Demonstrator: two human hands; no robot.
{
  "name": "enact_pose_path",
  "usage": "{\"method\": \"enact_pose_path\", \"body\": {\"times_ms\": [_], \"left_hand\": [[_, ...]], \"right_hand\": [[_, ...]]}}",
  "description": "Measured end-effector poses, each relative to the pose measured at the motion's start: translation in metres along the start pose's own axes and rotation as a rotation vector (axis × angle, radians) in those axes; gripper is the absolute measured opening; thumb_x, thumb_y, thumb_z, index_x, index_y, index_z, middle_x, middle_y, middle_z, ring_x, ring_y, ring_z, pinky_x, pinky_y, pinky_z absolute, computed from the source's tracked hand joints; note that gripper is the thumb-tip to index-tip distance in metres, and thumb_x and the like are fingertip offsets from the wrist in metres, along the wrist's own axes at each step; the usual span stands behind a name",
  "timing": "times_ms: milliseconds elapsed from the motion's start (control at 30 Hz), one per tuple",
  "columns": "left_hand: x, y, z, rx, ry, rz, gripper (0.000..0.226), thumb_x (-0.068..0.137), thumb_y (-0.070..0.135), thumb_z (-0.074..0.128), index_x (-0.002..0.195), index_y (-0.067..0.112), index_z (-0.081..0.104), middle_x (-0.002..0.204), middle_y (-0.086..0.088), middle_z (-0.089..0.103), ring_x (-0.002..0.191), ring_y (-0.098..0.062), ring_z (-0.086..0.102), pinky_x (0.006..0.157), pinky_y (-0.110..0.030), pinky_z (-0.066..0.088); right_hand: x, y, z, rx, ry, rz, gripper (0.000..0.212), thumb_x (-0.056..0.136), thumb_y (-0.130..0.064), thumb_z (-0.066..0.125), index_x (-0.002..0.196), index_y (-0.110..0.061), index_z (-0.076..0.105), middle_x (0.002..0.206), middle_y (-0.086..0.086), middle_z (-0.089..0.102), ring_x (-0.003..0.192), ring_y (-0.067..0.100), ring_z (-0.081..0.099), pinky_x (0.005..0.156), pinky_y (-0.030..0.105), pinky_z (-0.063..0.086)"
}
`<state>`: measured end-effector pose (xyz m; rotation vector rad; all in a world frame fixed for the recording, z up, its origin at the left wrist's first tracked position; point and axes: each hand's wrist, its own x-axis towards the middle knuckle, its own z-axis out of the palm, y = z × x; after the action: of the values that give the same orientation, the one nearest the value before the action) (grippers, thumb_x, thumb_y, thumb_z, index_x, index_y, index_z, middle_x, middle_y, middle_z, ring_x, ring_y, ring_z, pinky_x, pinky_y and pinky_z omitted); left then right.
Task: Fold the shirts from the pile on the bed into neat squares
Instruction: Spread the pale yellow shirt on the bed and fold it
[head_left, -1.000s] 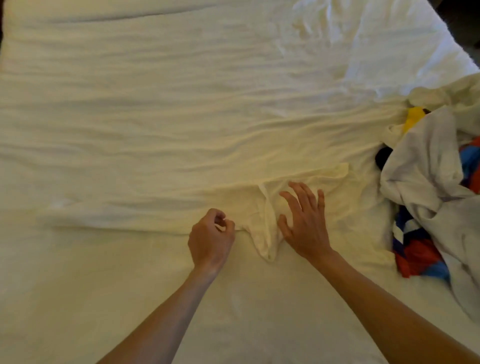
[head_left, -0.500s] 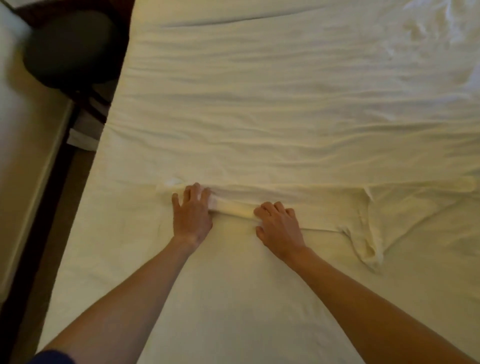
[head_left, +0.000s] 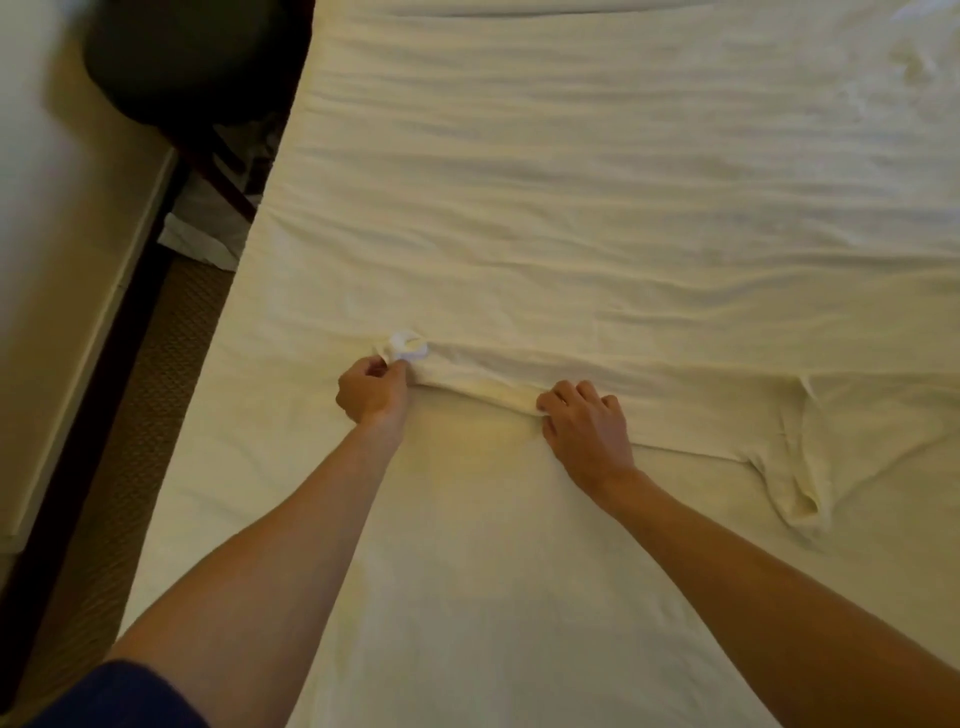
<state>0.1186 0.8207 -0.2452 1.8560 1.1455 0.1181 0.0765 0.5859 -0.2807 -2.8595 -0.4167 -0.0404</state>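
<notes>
Head view: your left hand (head_left: 371, 389) pinches the cream shirt's (head_left: 649, 410) hem corner; your right hand (head_left: 584, 423), fingers curled, grips the hem beside it, likely to straighten that edge.

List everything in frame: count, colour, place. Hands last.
shirt: 1, cream, spread flat across the near middle of the bed, near edge bunched between the hands, sleeve at right
bed: 1, cream wrinkled sheet, fills most of the view
chair: 1, dark, top left beside the bed; blurred
floor: brown, strip left of the bed
sleeve: 1, dark blue, bottom left on the left arm
left hand: pinches the shirt's left corner
right hand: fingers curled on the shirt's near edge
</notes>
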Motion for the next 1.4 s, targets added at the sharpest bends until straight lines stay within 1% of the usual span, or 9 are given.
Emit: {"method": "enact_pose_path", "body": {"times_ms": [167, 333, 567, 733, 833, 933, 1100, 1267, 1400], "left_hand": [[-0.011, 0.015, -0.021, -0.052, -0.03, 0.357, 0.015, 0.083, 0.023, 0.071, 0.089, 0.011, 0.064, 0.099, -0.001, 0.062, 0.086, -0.013, 0.057, 0.071, -0.016, 0.038], [-0.023, 0.013, -0.045, -0.066, -0.011, 0.496, 0.03, 0.093, 0.029, 0.064, 0.078, 0.005, 0.055, 0.066, 0.003, 0.048, 0.057, -0.006, 0.042, 0.054, -0.019, 0.032], [-0.024, -0.042, -0.044, 0.42, -0.062, 0.027, 0.097, 0.058, 0.098, 0.04, 0.077, 0.007, 0.068, 0.096, -0.012, 0.064, 0.096, -0.034, 0.059, 0.089, -0.052, 0.049], [-0.021, -0.031, -0.049, 0.468, -0.086, 0.22, 0.06, 0.075, 0.076, 0.057, 0.059, 0.018, 0.062, 0.093, -0.01, 0.063, 0.104, -0.032, 0.051, 0.091, -0.048, 0.042], [-0.017, -0.02, -0.059, 0.264, -0.082, 0.301, 0.055, 0.081, 0.054, 0.067, 0.048, 0.016, 0.043, 0.065, -0.008, 0.054, 0.072, -0.026, 0.052, 0.072, -0.039, 0.045], [-0.019, -0.012, -0.064, 0.123, -0.133, 0.134, 0.06, 0.084, 0.052, 0.069, 0.052, 0.014, 0.037, 0.052, -0.001, 0.035, 0.051, -0.02, 0.035, 0.058, -0.032, 0.032], [-0.013, -0.024, -0.067, 0.385, -0.303, -0.234, 0.082, 0.082, 0.085, 0.036, 0.098, 0.007, 0.054, 0.101, -0.011, 0.057, 0.095, -0.034, 0.06, 0.089, -0.047, 0.054], [0.0, -0.018, -0.059, 0.01, -0.277, -0.457, 0.097, 0.046, 0.082, 0.067, 0.109, 0.008, 0.064, 0.105, -0.013, 0.067, 0.09, -0.035, 0.066, 0.082, -0.05, 0.058], [0.001, -0.007, -0.055, -0.169, -0.375, -0.634, 0.074, 0.063, 0.056, 0.085, 0.118, 0.013, 0.06, 0.106, -0.011, 0.07, 0.083, -0.03, 0.069, 0.055, -0.035, 0.053]], "right_hand": [[0.006, -0.006, -0.008, 0.071, 0.075, 0.118, 0.006, 0.082, -0.008, 0.065, 0.082, -0.014, 0.064, 0.077, 0.002, 0.064, 0.068, 0.027, 0.058, 0.061, 0.036, 0.043], [-0.004, -0.001, -0.025, 0.151, 0.255, 0.113, 0.008, 0.088, -0.016, 0.055, 0.086, -0.016, 0.062, 0.077, -0.001, 0.062, 0.067, 0.022, 0.054, 0.065, 0.034, 0.038], [-0.02, 0.005, -0.001, 0.014, -0.029, 0.009, 0.03, 0.075, -0.019, 0.067, 0.105, -0.016, 0.064, 0.099, 0.005, 0.06, 0.086, 0.03, 0.056, 0.073, 0.041, 0.044], [-0.013, 0.002, 0.001, 0.0, -0.074, -0.024, 0.045, 0.068, 0.011, 0.067, 0.105, -0.014, 0.064, 0.099, 0.008, 0.059, 0.086, 0.033, 0.055, 0.067, 0.04, 0.043], [-0.006, 0.003, -0.006, 0.064, -0.016, -0.022, 0.042, 0.064, 0.021, 0.062, 0.091, -0.011, 0.067, 0.087, 0.008, 0.063, 0.078, 0.034, 0.059, 0.06, 0.034, 0.037], [-0.007, -0.001, -0.019, 0.107, 0.127, -0.039, 0.024, 0.074, 0.008, 0.055, 0.076, -0.012, 0.067, 0.071, 0.004, 0.063, 0.064, 0.028, 0.058, 0.056, 0.03, 0.034], [-0.029, -0.001, -0.009, 0.047, -0.052, -0.028, 0.013, 0.073, -0.024, 0.051, 0.076, -0.017, 0.061, 0.072, 0.001, 0.061, 0.066, 0.027, 0.057, 0.061, 0.034, 0.039], [-0.024, -0.015, 0.002, 0.084, -0.167, -0.127, 0.032, 0.065, -0.02, 0.077, 0.093, -0.019, 0.062, 0.089, 0.0, 0.062, 0.078, 0.027, 0.06, 0.065, 0.037, 0.043], [-0.018, -0.027, 0.004, 0.148, -0.23, -0.094, 0.025, 0.073, -0.01, 0.071, 0.094, -0.018, 0.061, 0.093, -0.001, 0.063, 0.086, 0.027, 0.06, 0.072, 0.037, 0.037]]}}
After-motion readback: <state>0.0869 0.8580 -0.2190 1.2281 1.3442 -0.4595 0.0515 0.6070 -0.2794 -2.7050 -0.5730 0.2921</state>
